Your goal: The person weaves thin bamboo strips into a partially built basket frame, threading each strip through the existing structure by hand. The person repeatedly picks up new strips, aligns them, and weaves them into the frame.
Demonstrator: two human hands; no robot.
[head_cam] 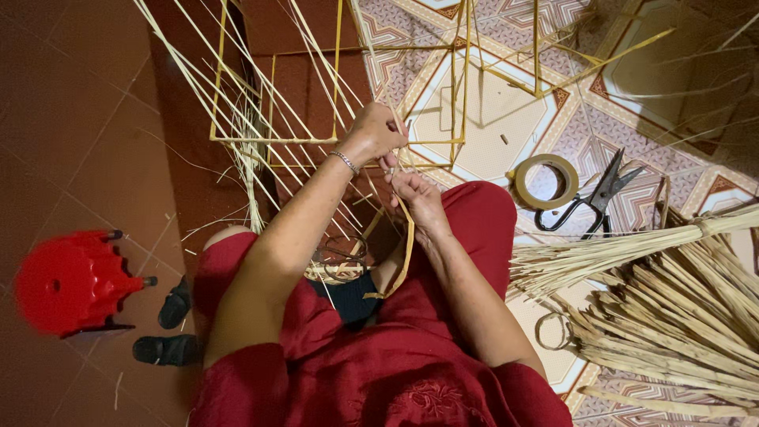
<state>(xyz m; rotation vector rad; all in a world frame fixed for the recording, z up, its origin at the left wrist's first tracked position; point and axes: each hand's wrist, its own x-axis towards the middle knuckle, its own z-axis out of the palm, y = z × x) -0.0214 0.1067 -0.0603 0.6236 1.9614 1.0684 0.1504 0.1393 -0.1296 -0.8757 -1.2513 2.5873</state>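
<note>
My left hand, with a thin bracelet at the wrist, grips a corner of a yellow stick frame where several thin pale strips cross. My right hand sits just below it, pinching a flat yellowish strip that loops down over my lap. Both hands nearly touch at the frame's corner. I wear red clothing, and my knees spread to either side.
A roll of tape and black scissors lie on the patterned tiles at right. A large bundle of dried leaf strips fills the lower right. A red plastic stool and dark sandals are at left.
</note>
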